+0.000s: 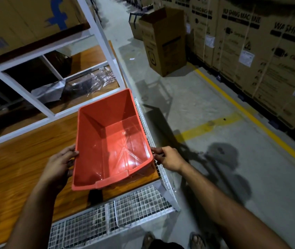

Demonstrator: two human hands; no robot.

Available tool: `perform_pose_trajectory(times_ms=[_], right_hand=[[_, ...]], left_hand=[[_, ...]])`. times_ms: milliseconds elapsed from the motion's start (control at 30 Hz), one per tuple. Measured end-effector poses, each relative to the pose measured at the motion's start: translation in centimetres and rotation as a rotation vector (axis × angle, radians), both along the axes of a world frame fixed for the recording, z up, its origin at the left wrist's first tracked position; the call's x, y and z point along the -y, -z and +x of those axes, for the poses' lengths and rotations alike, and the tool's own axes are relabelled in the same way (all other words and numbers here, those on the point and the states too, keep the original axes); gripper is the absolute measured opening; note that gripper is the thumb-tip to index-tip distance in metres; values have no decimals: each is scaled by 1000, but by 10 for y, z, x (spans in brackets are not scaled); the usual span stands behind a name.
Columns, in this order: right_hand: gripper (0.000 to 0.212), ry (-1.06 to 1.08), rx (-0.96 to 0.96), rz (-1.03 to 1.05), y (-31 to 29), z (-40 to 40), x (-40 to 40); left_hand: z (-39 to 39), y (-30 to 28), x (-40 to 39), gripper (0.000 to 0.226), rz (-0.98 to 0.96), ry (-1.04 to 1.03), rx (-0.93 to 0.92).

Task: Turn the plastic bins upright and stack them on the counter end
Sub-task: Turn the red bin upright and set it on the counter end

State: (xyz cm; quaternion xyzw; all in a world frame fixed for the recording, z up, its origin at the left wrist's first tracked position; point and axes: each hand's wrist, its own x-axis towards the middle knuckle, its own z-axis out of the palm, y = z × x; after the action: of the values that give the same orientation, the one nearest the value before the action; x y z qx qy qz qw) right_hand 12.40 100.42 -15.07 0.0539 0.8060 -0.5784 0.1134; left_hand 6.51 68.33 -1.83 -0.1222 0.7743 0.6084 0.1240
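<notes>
A red plastic bin stands upright, open side up and empty, at the right end of the wooden counter. My left hand grips its left rim and my right hand grips its right rim near the front corner. A dark object shows under the bin's front edge; I cannot tell whether it is another bin. No other bin is in view.
White metal shelving with crumpled clear plastic and a cardboard box rises behind the counter. Wire mesh panels edge the counter's front and right side. To the right are concrete floor, yellow lines and stacked washing machine cartons.
</notes>
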Motion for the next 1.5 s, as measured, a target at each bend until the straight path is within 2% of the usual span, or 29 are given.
perform_pose_trajectory(times_ms=[333,900,1067,1200,1267,1367,1500], right_hand=[[33,-8,-57,112,4,0,-2],[36,-25,-75,123,9,-2,-3],[44,180,-136,-12,-15,-4,-16],[32,285,-263,-147,-73,-2,-18],[33,237,-381,-59,-102,2,-11],[35,142,-534,201,-132,7,6],[39,-41,-621,520,-162,13,36]], left_hand=[[3,-1,0,34,5,-12,16],[6,-3,1,35,-40,14,-1],[14,-11,-3,32,-67,-19,-61],[20,-17,-5,34,-111,-56,-139],[27,-20,-7,35,-139,-43,-183],[39,-22,-9,36,-171,-27,-244],[51,-22,3,35,-260,-8,-324]])
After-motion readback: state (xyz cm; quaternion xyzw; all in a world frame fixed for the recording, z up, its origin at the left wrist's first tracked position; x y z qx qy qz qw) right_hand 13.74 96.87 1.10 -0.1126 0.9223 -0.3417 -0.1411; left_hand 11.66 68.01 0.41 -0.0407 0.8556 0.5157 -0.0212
